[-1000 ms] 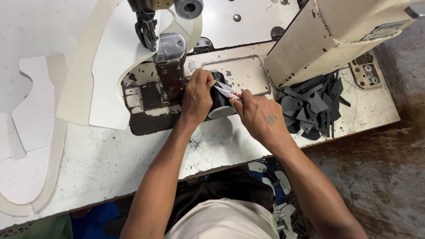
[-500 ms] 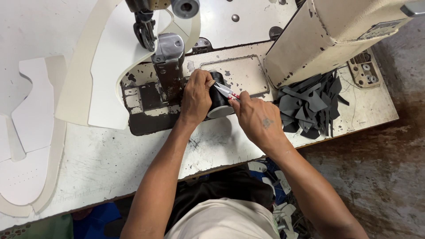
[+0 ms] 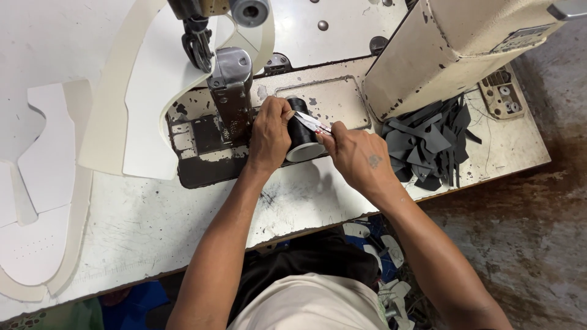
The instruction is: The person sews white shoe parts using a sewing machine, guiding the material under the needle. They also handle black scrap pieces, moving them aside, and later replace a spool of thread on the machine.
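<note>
Barely any change — our left hand [image 3: 269, 137] keeps its closed grip on the black cylindrical thread spool [image 3: 301, 131]; right hand [image 3: 358, 156] still pinches small metal snips [image 3: 315, 123] against it.

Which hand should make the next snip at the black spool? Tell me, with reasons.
Probably the right hand: it holds the small snips, blades reaching the black spool. The left hand is clasped on the spool beside the sewing machine's post, steadying it.

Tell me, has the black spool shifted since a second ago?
No. The black spool sits in the same spot beside the machine's metal post, with the left hand on it.
</note>
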